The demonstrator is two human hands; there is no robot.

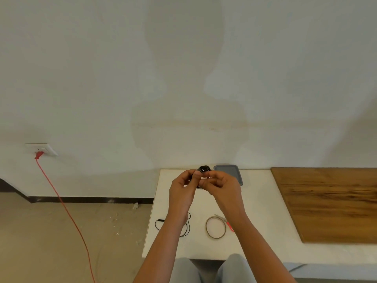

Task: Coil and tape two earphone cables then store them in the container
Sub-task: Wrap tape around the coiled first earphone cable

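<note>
Above the tabletop (255, 211), near its far edge, I hold both hands up close together, with a small black coil (204, 169) of earphone cable between them. My left hand (183, 188) pinches the coil from the left, thumb on top and fingers curled behind it. My right hand (222, 186) grips it from the right, fingers bent inward and knuckles towards me. Only the top of the coil shows above my fingertips, as the hands hide the rest. I cannot tell whether any tape is on it.

Just behind my right hand, the grey container (230, 172) sits flat on the tabletop against the wall, apart from the coil.

Nearer to me, the second cable (157, 223) lies loose on the tabletop in a few slack black loops. It passes under my left forearm, and one end reaches towards the left edge. To its right, between my forearms, the tape (206, 227) lies flat as a thin brown ring. Scissors (229, 224) with red handles lie just beside it on the right.

A wooden board (330, 203) covers the right part of the tabletop. Off to the left, a red cord (67, 209) runs from a wall socket (41, 149) down across the floor.
</note>
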